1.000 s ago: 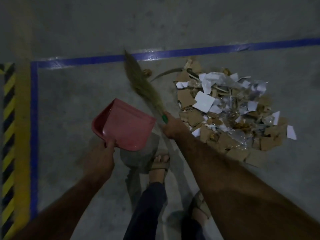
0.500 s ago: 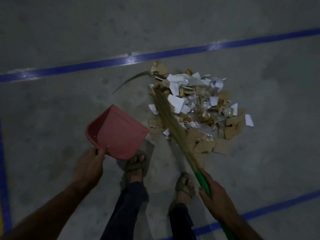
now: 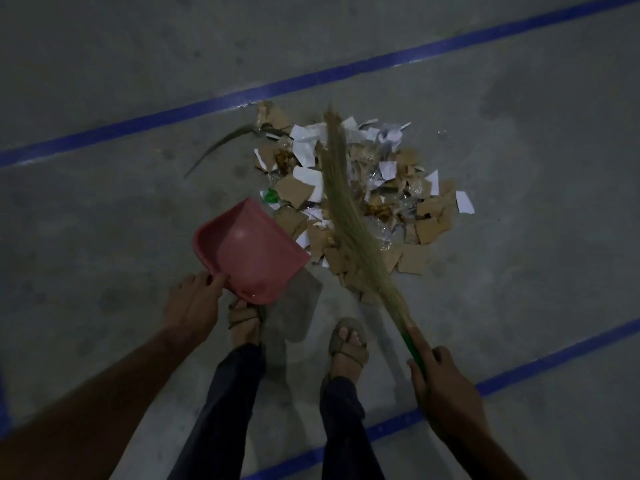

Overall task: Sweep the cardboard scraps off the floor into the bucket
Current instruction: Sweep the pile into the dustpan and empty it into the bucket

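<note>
A heap of brown cardboard scraps (image 3: 426, 228) mixed with white paper and clear plastic lies on the grey concrete floor ahead of my feet. My left hand (image 3: 194, 308) grips the near edge of a red dustpan (image 3: 251, 259), which is held just above the floor at the heap's left side, mouth toward the scraps. My right hand (image 3: 446, 393) holds the green handle of a grass broom (image 3: 343, 199). The broom's bristles lie across the middle of the heap, tips at its far edge. No bucket is in view.
Blue tape lines (image 3: 346, 69) cross the floor beyond the heap and behind my feet. My two sandalled feet (image 3: 348, 341) stand close to the heap's near edge. A long thin dark strip (image 3: 221, 145) curves out from the heap's far left.
The broom has swung from the heap's left edge to lie across its middle. The dustpan has moved closer to the scraps. The view has shifted so the heap sits nearer the centre.
</note>
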The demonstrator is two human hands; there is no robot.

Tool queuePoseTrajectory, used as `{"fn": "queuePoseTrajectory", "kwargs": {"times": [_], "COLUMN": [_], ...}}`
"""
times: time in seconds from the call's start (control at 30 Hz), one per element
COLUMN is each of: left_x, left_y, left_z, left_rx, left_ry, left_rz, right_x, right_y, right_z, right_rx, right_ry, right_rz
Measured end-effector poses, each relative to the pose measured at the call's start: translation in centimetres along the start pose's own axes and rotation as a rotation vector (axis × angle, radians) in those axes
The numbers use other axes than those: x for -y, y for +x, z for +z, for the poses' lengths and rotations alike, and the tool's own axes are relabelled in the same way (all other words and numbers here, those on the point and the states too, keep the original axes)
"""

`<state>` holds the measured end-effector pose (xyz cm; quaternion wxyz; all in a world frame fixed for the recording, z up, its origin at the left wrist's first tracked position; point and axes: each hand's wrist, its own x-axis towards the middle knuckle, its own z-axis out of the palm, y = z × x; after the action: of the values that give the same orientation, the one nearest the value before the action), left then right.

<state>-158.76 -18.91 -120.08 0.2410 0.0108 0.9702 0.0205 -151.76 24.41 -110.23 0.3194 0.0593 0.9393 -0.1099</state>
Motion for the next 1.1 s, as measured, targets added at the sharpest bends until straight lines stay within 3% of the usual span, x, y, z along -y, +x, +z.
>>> {"fn": "queuePoseTrajectory", "kwargs": {"times": [0.3,0.43,0.7,0.9,1.1], "left_x": [-1.9,-0.5,3.2,6.0,2.3], "left_y": [3.9,7.4,16.1,20.6,24.6], "left_z": [1.2,2.7,4.5,4.2,3.5], "left_rx": [0.013,0.033,0.048,0.003,-0.025], "left_ry": [0.06,0.126,0.232,0.222,0.164], "left_rz": [0.015,-0.006,-0.018,0.142,0.244], "right_x": [0.4,-0.6,-4.9,-7.6,-7.8], "right_y": [8.1,14.2,24.2,28.8,30.1], "right_z": [-1.5,-2.9,-3.2,-2.3,-1.5], "right_rx": [-0.148,-0.246,-0.276,-0.178,-0.075], "right_ry": [-0.058,-0.113,-0.329,-0.399,-0.341], "right_rz": [-0.006,-0.063,-0.113,-0.155,-0.276]}}
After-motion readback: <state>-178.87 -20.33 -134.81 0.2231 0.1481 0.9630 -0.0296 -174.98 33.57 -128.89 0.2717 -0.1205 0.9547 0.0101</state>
